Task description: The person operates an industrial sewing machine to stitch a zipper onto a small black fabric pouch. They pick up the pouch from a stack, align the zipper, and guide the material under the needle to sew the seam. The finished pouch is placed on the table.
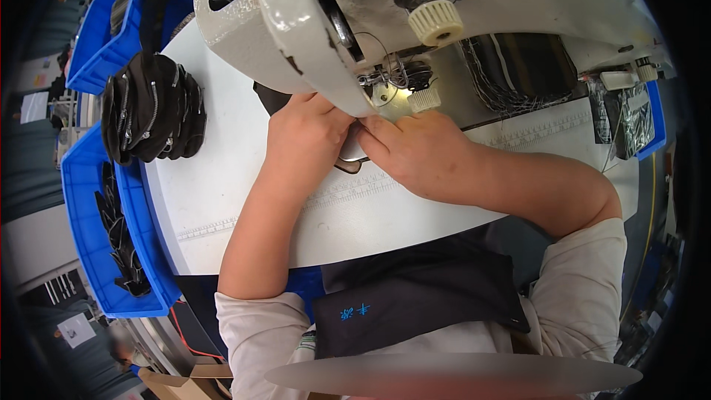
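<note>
head view: hands at the needle

my left hand [304, 137] and right hand [418, 152] meet under the sewing machine head [311, 22], fingers curled and pressing a small dark workpiece [352, 157] flat on the white table [222, 192]. what the grip is i cannot tell. stack of dark zippered pieces [152, 107] lies off left, beside blue bins [92, 237].

Left hand [305, 133] and right hand [418, 152] press together on a dark piece [275, 96] beneath the sewing machine [311, 22]. White worktop [222, 192]; stacked black zippered pieces [152, 107] at left, blue bin [89, 244] beside.
</note>
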### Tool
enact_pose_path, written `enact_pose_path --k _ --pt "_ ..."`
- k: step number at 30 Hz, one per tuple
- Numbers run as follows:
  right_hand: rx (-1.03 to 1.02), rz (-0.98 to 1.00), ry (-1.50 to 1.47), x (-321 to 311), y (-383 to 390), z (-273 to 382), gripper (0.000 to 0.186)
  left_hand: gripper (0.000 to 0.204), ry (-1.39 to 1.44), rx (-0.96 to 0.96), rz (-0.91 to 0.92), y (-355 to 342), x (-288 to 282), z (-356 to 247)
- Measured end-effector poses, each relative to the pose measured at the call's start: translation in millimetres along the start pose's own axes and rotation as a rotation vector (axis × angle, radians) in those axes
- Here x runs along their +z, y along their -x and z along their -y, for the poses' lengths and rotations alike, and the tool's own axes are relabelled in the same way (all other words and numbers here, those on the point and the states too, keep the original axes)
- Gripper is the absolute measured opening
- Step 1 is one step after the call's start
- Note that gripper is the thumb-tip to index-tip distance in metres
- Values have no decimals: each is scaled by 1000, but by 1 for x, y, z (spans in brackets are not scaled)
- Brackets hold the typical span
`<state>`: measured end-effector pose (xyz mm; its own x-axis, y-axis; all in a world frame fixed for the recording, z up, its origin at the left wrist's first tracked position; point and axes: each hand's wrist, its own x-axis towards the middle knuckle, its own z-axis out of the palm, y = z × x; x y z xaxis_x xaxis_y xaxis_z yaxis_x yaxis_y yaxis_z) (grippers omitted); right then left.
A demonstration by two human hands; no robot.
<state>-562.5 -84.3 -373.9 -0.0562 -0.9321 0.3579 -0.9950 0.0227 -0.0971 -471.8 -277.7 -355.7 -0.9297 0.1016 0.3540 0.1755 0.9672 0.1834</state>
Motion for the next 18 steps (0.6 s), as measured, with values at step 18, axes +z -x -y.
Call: enact_pose_path --k 18 --pt "45 92 20 -8 0 -3 19 31 30 -173 20 0 3 -24"
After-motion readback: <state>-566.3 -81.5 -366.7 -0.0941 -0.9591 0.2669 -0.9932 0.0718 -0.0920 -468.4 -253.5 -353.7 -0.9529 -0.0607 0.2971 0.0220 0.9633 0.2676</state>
